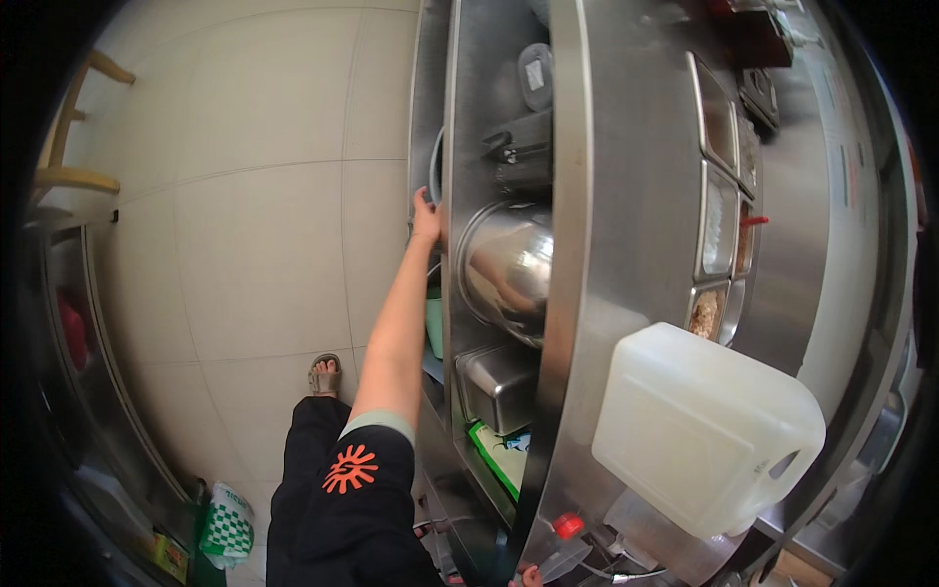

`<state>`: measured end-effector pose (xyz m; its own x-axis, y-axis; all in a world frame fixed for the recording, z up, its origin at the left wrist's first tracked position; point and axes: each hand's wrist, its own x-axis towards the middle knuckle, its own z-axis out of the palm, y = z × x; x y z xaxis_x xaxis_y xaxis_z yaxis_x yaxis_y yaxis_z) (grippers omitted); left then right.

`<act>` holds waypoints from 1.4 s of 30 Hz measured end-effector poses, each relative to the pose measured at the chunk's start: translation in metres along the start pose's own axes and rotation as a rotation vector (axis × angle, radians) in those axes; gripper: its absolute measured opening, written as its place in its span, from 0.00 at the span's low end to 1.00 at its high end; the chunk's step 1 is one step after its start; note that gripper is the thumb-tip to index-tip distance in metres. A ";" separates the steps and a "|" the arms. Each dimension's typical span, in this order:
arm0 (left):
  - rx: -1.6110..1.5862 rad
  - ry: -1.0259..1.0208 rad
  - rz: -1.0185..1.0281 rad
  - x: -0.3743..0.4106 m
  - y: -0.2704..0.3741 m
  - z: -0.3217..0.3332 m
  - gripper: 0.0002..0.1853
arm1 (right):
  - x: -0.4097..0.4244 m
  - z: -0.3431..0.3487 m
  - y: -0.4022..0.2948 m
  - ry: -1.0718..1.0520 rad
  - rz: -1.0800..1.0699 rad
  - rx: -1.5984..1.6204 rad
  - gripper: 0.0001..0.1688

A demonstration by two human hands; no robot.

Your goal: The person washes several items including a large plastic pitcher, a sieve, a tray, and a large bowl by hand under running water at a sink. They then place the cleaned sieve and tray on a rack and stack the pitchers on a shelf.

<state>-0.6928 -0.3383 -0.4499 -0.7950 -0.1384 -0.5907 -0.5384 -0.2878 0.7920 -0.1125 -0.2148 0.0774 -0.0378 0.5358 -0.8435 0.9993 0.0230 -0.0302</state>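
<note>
My left hand [425, 219] reaches along the front of a stainless-steel counter to its lower shelf. Its fingers are partly hidden behind the shelf edge, close to the pale rim of a round container [437, 165]. I cannot tell whether they grip it. Only a few fingertips of my right hand [530, 577] show at the bottom edge, by the counter's front corner. Near them are a red cap [567, 525] and clear plastic. On the shelf above my left hand lie a shiny steel bowl [506, 268], a steel pan [499, 385] and a black plastic item [522, 154].
A large translucent jerrycan [704, 433] stands on the countertop [631, 205]. Steel food pans [717, 220] are set in behind it. A green container [434, 323] is low under the shelf. A wooden stool [77, 180] and a checkered bag [227, 524] are on the tiled floor.
</note>
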 end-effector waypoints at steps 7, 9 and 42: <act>-0.140 -0.154 -0.172 -0.097 0.013 -0.060 0.24 | -0.049 0.017 -0.101 0.033 -0.318 -0.529 0.33; 0.178 -0.219 -0.246 -0.139 0.004 -0.105 0.18 | -0.046 0.015 -0.078 0.136 -0.449 -0.644 0.31; 1.245 -1.207 0.064 -0.730 0.207 0.063 0.15 | 0.122 -0.134 0.190 1.095 -0.441 0.172 0.42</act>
<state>-0.2417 -0.2375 0.1550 -0.2540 0.7758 -0.5775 0.0862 0.6129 0.7855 0.0721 -0.0315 0.0407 -0.2771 0.9473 0.1611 0.8838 0.3170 -0.3440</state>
